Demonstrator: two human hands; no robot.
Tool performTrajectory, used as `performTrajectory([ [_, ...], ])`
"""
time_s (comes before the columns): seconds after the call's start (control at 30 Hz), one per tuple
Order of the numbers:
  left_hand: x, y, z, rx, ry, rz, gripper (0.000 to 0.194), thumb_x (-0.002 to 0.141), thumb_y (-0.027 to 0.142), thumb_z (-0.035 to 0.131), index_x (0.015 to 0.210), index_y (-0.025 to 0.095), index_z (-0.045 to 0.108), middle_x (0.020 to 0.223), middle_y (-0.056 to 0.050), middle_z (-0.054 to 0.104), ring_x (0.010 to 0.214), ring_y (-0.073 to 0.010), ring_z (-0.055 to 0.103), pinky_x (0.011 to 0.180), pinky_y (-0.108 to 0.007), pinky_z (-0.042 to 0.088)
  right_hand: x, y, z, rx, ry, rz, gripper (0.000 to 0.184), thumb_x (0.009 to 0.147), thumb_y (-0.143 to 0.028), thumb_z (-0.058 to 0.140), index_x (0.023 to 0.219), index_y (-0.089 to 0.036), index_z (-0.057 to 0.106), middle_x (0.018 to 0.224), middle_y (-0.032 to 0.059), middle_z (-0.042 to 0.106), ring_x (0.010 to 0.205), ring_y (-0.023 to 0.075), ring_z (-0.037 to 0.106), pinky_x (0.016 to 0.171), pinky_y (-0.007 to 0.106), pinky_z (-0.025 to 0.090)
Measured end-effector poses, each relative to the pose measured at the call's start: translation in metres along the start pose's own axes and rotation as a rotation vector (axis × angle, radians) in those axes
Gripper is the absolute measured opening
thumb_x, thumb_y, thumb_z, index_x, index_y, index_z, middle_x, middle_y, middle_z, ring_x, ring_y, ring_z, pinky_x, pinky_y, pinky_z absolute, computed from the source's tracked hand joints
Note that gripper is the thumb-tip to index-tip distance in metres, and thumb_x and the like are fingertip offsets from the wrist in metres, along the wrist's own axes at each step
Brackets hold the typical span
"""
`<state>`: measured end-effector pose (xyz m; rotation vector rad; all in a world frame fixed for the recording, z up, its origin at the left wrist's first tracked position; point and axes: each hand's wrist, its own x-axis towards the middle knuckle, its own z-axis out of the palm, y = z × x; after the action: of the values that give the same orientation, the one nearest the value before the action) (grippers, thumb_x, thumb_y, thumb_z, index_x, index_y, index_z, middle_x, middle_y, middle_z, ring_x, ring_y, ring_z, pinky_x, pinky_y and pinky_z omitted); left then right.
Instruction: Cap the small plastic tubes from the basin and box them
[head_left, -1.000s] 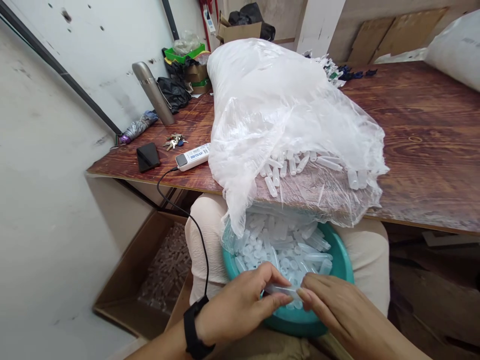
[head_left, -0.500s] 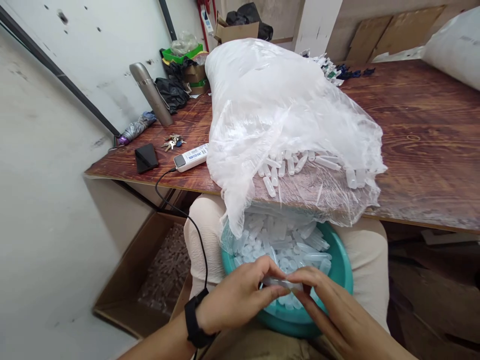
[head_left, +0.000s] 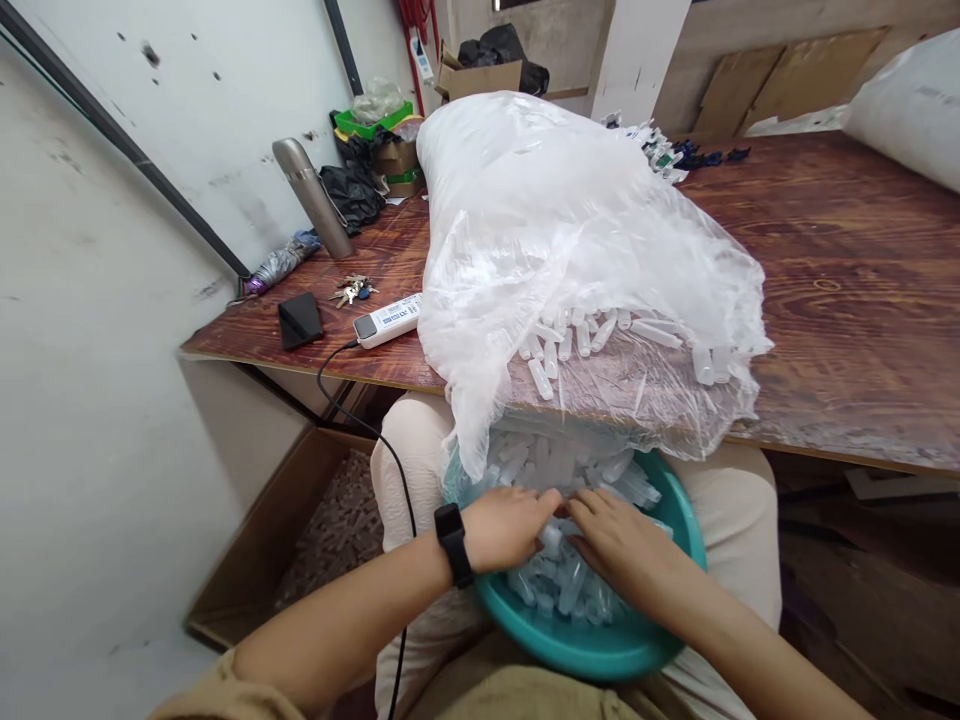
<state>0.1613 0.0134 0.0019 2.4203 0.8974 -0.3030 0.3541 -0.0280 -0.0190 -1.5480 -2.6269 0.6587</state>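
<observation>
Both hands are over a teal basin resting between the legs. It is filled with small translucent plastic tubes. My left hand, with a black watch on its wrist, has its fingers drawn together at the middle of the basin; what they hold is hidden. My right hand is close by on the right, fingers curled down among the tubes, their grip covered by the back of the hand. The two sets of fingertips nearly meet. Above them, an open clear plastic bag lies on the table, more tubes spilling from its mouth.
On the wooden table are a power bank with a black cable, keys, a black phone-like slab and a steel flask. A cardboard box of small pieces stands on the floor at left.
Both hands have moved forward, away from my body, and turned palms down. The clear tube-like piece seen between the fingertips before no longer shows. The camera view has shifted slightly.
</observation>
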Motion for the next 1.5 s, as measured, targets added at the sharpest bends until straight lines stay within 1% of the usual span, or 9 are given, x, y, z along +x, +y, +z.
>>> performTrajectory([
  [0.17, 0.009, -0.003, 0.009, 0.089, -0.092, 0.050, 0.015, 0.089, 0.009, 0.056, 0.100, 0.012, 0.065, 0.093, -0.016, 0.074, 0.089, -0.0347, 0.072, 0.073, -0.041, 0.054, 0.012, -0.007, 0.017, -0.029, -0.043, -0.010, 0.037, 0.078, 0.008, 0.045, 0.099, -0.013, 0.067, 0.101, 0.0159, 0.070, 0.091, 0.0317, 0.070, 0.075, 0.042, 0.055],
  [0.33, -0.012, -0.001, -0.004, 0.099, -0.014, 0.018, 0.013, 0.091, 0.020, 0.064, 0.102, 0.014, 0.066, 0.104, -0.014, 0.070, 0.097, -0.0315, 0.069, 0.080, -0.039, 0.053, 0.017, -0.001, 0.018, 0.049, -0.016, 0.001, 0.034, 0.079, 0.007, 0.045, 0.092, -0.015, 0.067, 0.093, 0.0133, 0.070, 0.082, 0.0273, 0.071, 0.068, 0.036, 0.055],
  [0.5, -0.039, -0.001, -0.015, -0.213, 0.187, -0.065, 0.023, 0.100, 0.038, 0.054, 0.113, 0.020, 0.061, 0.110, -0.007, 0.068, 0.103, -0.0239, 0.066, 0.086, -0.032, 0.048, 0.006, 0.009, 0.000, 0.258, 0.123, -0.011, 0.032, 0.096, -0.011, 0.047, 0.125, -0.019, 0.059, 0.110, 0.0097, 0.069, 0.099, 0.0209, 0.069, 0.084, 0.032, 0.056],
  [0.7, -0.054, 0.006, -0.018, -0.535, 0.254, -0.103, 0.032, 0.103, 0.047, 0.043, 0.106, 0.020, 0.060, 0.096, -0.002, 0.068, 0.089, -0.0192, 0.064, 0.077, -0.029, 0.045, -0.025, -0.004, -0.012, 0.748, 0.398, 0.034, 0.028, 0.096, -0.037, 0.062, 0.122, -0.026, 0.063, 0.103, 0.0046, 0.072, 0.089, 0.0195, 0.070, 0.079, 0.029, 0.059],
  [0.83, -0.058, 0.013, -0.021, -0.595, 0.262, -0.063, 0.031, 0.103, 0.044, 0.045, 0.118, 0.020, 0.059, 0.109, -0.003, 0.069, 0.099, -0.0192, 0.064, 0.086, -0.029, 0.046, -0.036, -0.011, -0.010, 0.699, 0.405, 0.027, 0.035, 0.098, -0.029, 0.059, 0.133, -0.031, 0.056, 0.108, 0.0033, 0.072, 0.094, 0.0178, 0.071, 0.082, 0.028, 0.059],
  [1.03, -0.057, 0.017, -0.018, -0.498, 0.305, 0.018, 0.031, 0.102, 0.038, 0.050, 0.124, 0.019, 0.060, 0.121, -0.006, 0.068, 0.108, -0.0209, 0.064, 0.094, -0.030, 0.046, -0.038, -0.017, -0.015, 0.457, 0.427, -0.095, 0.040, 0.097, -0.019, 0.057, 0.132, -0.036, 0.054, 0.110, 0.0006, 0.070, 0.097, 0.0175, 0.069, 0.086, 0.030, 0.057],
  [1.27, -0.057, 0.017, -0.016, -0.393, 0.305, 0.045, 0.026, 0.101, 0.034, 0.054, 0.122, 0.021, 0.061, 0.115, -0.006, 0.070, 0.105, -0.0209, 0.066, 0.092, -0.030, 0.048, -0.044, -0.020, -0.018, 0.511, 0.431, -0.100, 0.028, 0.101, -0.025, 0.056, 0.125, -0.038, 0.061, 0.112, 0.0013, 0.066, 0.104, 0.0158, 0.067, 0.086, 0.024, 0.056],
  [1.4, -0.059, 0.021, -0.013, -0.432, 0.276, 0.041, 0.024, 0.100, 0.034, 0.056, 0.118, 0.020, 0.063, 0.112, -0.006, 0.070, 0.105, -0.0207, 0.066, 0.089, -0.029, 0.049, -0.048, -0.024, -0.016, 0.547, 0.425, -0.161, 0.027, 0.103, -0.025, 0.051, 0.122, -0.038, 0.064, 0.106, 0.0014, 0.067, 0.096, 0.0145, 0.070, 0.080, 0.020, 0.056],
  [1.5, -0.058, 0.024, -0.011, -0.413, 0.269, 0.047, 0.024, 0.099, 0.034, 0.058, 0.116, 0.018, 0.064, 0.110, -0.006, 0.071, 0.104, -0.0217, 0.066, 0.090, -0.030, 0.049, -0.050, -0.028, -0.018, 0.596, 0.362, -0.058, 0.024, 0.103, -0.033, 0.051, 0.123, -0.033, 0.063, 0.095, 0.0021, 0.072, 0.086, 0.0172, 0.073, 0.074, 0.024, 0.059],
])
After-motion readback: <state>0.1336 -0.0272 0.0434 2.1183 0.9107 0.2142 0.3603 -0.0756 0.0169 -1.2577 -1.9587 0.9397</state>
